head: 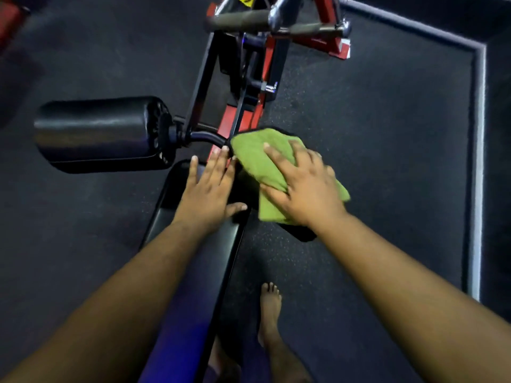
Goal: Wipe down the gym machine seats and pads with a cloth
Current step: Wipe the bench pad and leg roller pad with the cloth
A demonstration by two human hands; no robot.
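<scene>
Green microfibre cloth lies under the right hand, whose spread fingers press it flat onto a black roller pad that it mostly covers. The left hand rests beside it, fingers straight and holding nothing, on the black bench seat. Across the frame, the left roller pad sits untouched. Judging by this, wiping is midway: the right pad is in hand, while the other pad and the handle grips seemingly remain.
</scene>
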